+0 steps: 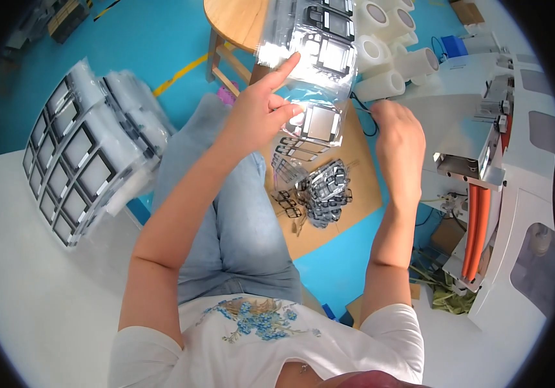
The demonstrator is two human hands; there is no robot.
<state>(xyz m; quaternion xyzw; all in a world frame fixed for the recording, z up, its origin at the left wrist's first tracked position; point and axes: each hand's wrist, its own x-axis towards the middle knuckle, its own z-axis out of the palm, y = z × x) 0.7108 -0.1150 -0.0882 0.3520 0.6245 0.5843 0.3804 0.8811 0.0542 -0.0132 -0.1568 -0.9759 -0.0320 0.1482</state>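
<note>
A clear plastic film strip (323,84) with black rectangular frames printed on it stretches down from the top middle, glare covering part of its left side. My left hand (258,107) grips the strip's left edge, index finger and thumb spread along it; the other fingers are partly hidden. To the right of the strip, my right hand (397,126) is closed, knuckles up. A thin dark thing shows beside its fingertips, and I cannot make out what it holds. Below both hands, a heap of cut black-framed pieces (326,191) lies on a brown cardboard sheet (368,187).
Stacked framed film sheets (71,155) rest on a white table (6,213) at left. A round wooden stool (235,22) stands at the far middle. White film rolls (381,84) are piled beyond my right hand. A white machine (516,213) with orange tubes (476,226) occupies the right.
</note>
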